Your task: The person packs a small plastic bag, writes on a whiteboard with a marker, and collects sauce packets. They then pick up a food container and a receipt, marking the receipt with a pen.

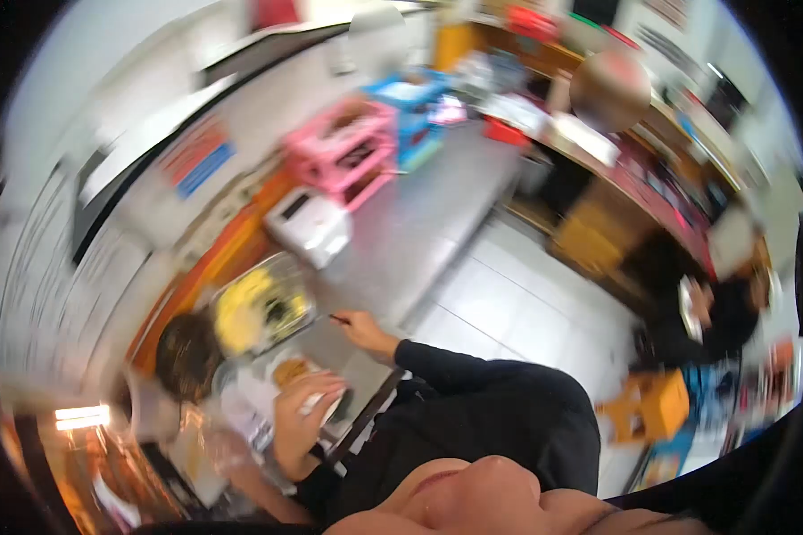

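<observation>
My left hand (302, 421) is curled around a small white object (317, 403) that is too blurred to name. Just beyond its fingers is a brownish lump of food (290, 370), beside crumpled whitish plastic (245, 401). My right hand (368, 334) is closed on a thin dark handle (340, 319) pointing toward a clear tray (305, 323). Yellow food fills much of that tray, with a dark patch on its right side. What tool the handle belongs to cannot be made out.
Along the metal counter (428, 209) stand a white box-like device (310, 225), a pink crate (343, 147) and a blue one (412, 98). A dark round shape (187, 355) borders the tray. Another person's hand (700, 303) shows at right, near a yellow stool (647, 406).
</observation>
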A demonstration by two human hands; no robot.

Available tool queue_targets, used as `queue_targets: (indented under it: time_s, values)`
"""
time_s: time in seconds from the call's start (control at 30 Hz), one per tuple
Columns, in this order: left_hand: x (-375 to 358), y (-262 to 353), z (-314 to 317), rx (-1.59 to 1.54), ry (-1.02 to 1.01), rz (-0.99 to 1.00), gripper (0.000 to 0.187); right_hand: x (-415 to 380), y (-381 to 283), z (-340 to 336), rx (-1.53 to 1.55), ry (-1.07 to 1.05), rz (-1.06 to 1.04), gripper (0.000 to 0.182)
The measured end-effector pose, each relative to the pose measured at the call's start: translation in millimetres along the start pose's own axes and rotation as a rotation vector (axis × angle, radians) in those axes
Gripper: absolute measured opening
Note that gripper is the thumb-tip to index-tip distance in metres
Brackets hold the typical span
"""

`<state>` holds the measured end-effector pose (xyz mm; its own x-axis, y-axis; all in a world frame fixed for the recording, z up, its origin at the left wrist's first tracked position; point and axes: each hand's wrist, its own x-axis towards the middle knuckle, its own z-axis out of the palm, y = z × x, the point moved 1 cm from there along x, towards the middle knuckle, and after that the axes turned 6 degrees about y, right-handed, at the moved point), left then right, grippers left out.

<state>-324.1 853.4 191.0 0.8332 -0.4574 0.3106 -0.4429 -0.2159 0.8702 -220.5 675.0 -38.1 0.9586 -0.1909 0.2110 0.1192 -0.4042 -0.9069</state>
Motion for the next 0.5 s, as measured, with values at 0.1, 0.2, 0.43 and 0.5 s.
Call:
queue_targets:
  time_s: [0.1,0.2,0.43,0.5]
  values:
    - [-2,-21,-26,-0.182,0.141,0.212,0.012,-20,3,-42,-0.067,0.067,0.043,0.022]
    - [18,-28,-61,0.038,0.880,0.212,0.050,-17,24,-41,-0.094,0.233,-0.063,0.022]
    - [19,-48,-23,0.256,0.929,0.619,0.032,18,-32,-124,0.066,0.064,-0.080,0.028]
    - [13,-78,-4,0.180,1.101,0.351,0.027,46,-21,-179,0.399,0.458,0.016,0.028]
